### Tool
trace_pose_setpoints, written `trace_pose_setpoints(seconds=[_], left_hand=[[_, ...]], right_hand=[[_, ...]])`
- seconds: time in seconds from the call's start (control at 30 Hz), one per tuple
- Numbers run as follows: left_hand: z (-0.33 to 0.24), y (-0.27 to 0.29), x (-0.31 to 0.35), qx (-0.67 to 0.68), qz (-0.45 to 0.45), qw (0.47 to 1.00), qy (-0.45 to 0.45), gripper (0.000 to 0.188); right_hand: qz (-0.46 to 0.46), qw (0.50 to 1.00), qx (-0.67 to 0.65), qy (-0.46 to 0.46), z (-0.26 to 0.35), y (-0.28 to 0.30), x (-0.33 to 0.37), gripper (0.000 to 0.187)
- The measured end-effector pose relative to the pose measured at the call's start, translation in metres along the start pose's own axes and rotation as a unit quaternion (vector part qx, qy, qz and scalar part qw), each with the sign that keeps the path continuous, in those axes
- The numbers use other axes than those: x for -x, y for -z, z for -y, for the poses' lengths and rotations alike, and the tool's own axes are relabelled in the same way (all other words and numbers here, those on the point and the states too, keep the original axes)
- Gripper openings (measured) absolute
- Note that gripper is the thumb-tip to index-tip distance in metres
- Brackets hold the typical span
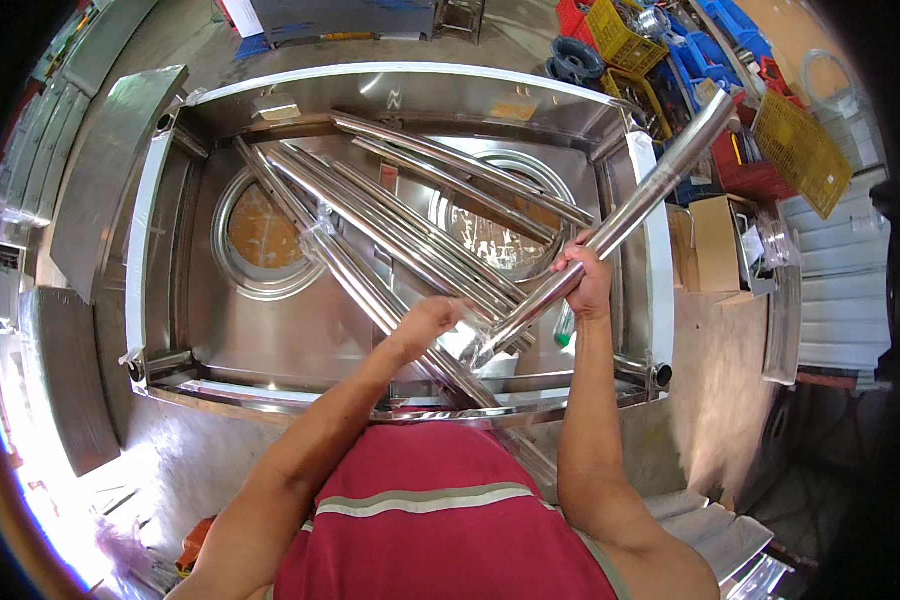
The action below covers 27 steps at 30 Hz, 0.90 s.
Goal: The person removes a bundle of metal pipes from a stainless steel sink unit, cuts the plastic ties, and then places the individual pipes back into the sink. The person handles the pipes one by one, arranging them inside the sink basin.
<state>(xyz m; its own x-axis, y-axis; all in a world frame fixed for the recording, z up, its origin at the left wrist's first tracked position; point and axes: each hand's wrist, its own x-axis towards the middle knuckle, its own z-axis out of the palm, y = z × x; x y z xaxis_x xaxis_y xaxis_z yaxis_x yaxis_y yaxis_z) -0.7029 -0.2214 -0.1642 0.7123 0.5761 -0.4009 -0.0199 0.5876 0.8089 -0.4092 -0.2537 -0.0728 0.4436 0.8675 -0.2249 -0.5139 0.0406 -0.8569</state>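
A shiny metal tube (660, 185) slants from the middle of an upturned steel frame with two round openings (200, 330) up past its right side. My right hand (585, 278) is wrapped round this tube at about its middle. My left hand (432, 322) is closed, fingers curled, beside the tube's lower end; what its fingers hold, if anything, I cannot make out. Crumpled clear plastic film (467, 345) clings near that lower end. Under my hands, several more metal tubes (370, 215) lie crosswise inside the frame, one long tube (345, 265) passing below my left hand.
Yellow crates (625, 38), blue bins (705, 55) and a black round part (575, 62) stand at the far right. An opened cardboard box (715, 245) sits right of the frame. Sheet-metal panels (110, 180) lean at the left. A small green-tipped bottle (565, 328) lies inside the frame.
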Motion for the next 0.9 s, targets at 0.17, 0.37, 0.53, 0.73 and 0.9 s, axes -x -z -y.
trace_pose_setpoints(seconds=[0.17,0.37,0.53,0.73,0.9], left_hand=[[0.009,0.000,-0.006,0.230,-0.081,0.966,0.089,0.037],[0.017,0.016,-0.012,0.279,-0.185,0.933,0.128,0.031],[0.014,0.015,-0.013,0.263,-0.204,0.934,0.128,0.026],[-0.037,0.001,0.026,-0.593,-0.132,0.788,-0.104,0.044],[-0.097,0.031,0.077,-0.460,0.016,0.882,0.102,0.063]], right_hand=[[-0.055,0.995,-0.043,0.078,-0.005,0.021,0.019,0.030],[-0.142,0.968,-0.063,0.196,0.107,0.063,0.040,0.036],[-0.110,0.960,0.008,0.259,0.228,0.053,0.046,0.031],[-0.045,0.915,0.295,0.272,0.147,-0.074,0.026,0.019],[0.114,0.709,0.683,0.133,0.040,-0.158,-0.011,0.048]])
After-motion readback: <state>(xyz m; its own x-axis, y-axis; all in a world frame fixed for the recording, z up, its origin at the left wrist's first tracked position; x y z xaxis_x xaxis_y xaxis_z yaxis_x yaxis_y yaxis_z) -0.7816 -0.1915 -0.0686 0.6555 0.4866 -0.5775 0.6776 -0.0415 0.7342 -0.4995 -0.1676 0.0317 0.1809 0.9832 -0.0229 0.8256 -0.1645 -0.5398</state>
